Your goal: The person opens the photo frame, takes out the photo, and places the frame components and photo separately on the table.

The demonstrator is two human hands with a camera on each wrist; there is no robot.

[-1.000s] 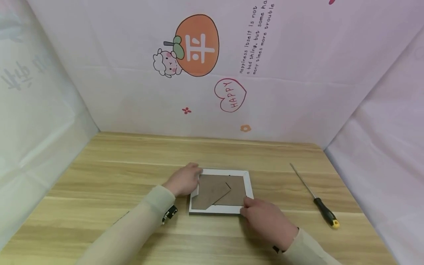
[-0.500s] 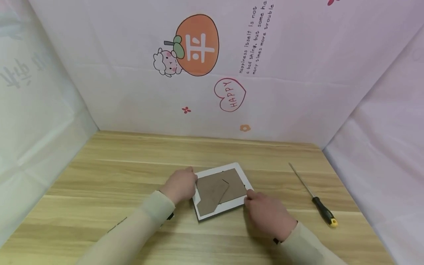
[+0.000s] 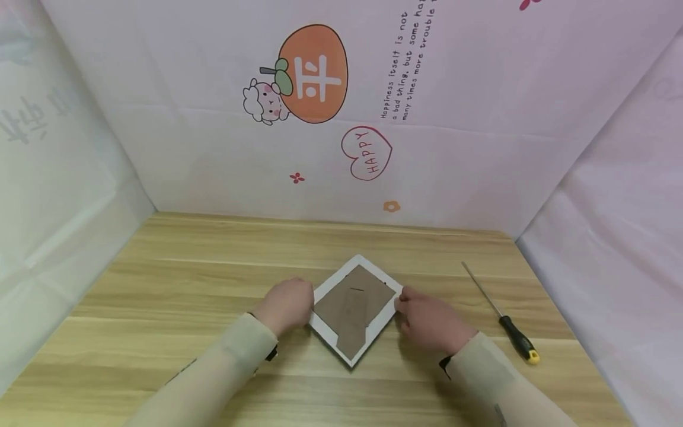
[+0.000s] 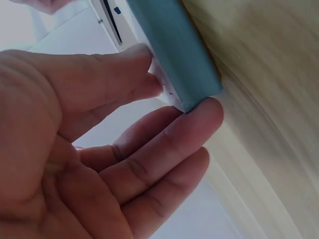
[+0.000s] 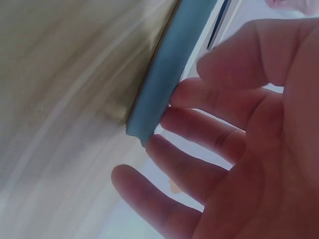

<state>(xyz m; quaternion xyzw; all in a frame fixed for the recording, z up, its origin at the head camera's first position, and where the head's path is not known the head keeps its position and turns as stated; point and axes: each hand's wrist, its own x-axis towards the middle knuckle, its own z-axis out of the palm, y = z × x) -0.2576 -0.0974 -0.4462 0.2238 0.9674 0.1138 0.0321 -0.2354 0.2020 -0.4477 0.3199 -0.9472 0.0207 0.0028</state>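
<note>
A picture frame point(image 3: 382, 321) lies back up on the table, turned so one corner points toward me. Its brown backing board point(image 3: 325, 305) carries a folded-down stand leg point(image 3: 352, 314). My left hand point(image 3: 285, 305) holds the left corner. In the left wrist view, the thumb point(image 4: 124, 67) is on the back side and the fingers point(image 4: 174, 137) meet the blue-grey side edge point(image 4: 174, 50). At the right corner, my right hand point(image 3: 433, 320) grips the rim. The right wrist view shows its fingertips point(image 5: 187, 94) against the frame's edge point(image 5: 162, 82).
A screwdriver point(image 3: 516, 338) with a black and yellow handle lies to the right on the wooden table point(image 3: 203, 255), its shaft pointing away. White printed sheets point(image 3: 224, 172) stand behind the table and along both sides.
Both hands have turned the picture frame counterclockwise, from nearly square-on to a diamond position. My right hand has moved away from me, my left hand slightly nearer. The screwdriver stays put.
</note>
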